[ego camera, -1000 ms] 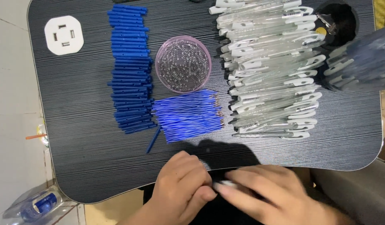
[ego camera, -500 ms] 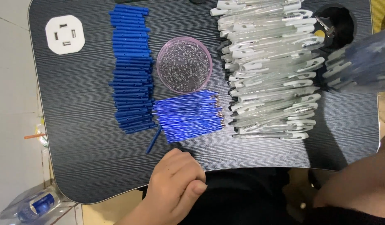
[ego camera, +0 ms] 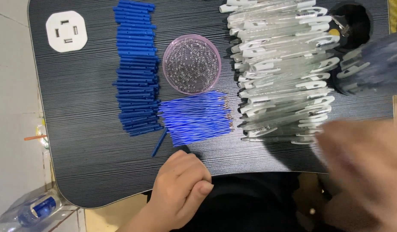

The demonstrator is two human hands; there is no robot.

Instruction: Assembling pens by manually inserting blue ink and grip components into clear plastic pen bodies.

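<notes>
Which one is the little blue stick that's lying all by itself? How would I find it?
Start at the dark striped table and find the left hand resting at its near edge. Just up and left of that hand, below the long column of blue caps, lies the lone blue stick. It lies slanted and apart; the others are stacked in rows.

A white socket plate (ego camera: 66,31) sits at the far left corner of the dark striped table (ego camera: 87,141), and there's a round cup hole (ego camera: 352,21) at the opposite corner. Down on the pale floor (ego camera: 12,86) lies a clear plastic bottle (ego camera: 33,209) with a blue label.
</notes>
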